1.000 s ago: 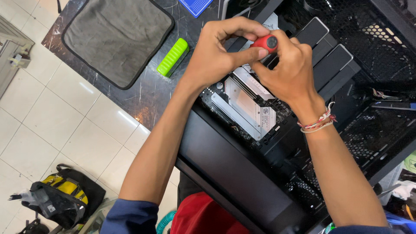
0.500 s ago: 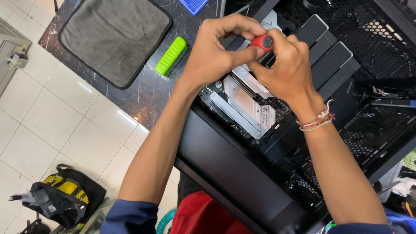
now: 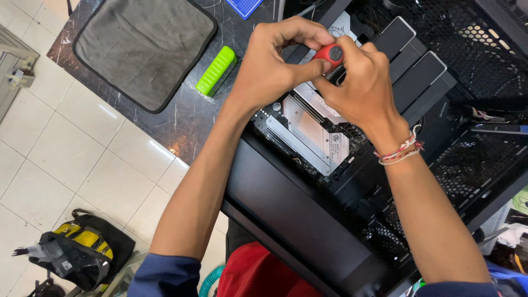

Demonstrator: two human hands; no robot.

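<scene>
Both hands meet over an open black computer case [image 3: 286,220] lying on a dark marble table. My left hand [image 3: 275,60] pinches the red handle of a screwdriver [image 3: 329,54] from the left. My right hand [image 3: 363,88], with string bracelets at the wrist, wraps the same handle from the right. The shaft and tip are hidden behind the fingers. Below the hands lies a motherboard [image 3: 313,135] with silver heat-spreader plates. Black drive bays [image 3: 418,71] sit just right of the hands.
A lime-green ridged block [image 3: 216,70] and a grey cloth mat [image 3: 140,47] lie on the table [image 3: 181,124] to the left. A yellow-and-black tool bag [image 3: 77,253] sits on the tiled floor below. Loose cables [image 3: 495,121] hang at the case's right.
Both hands stay clamped on the red screwdriver handle over the motherboard; they shift only slightly, with small finger movement around the handle.
</scene>
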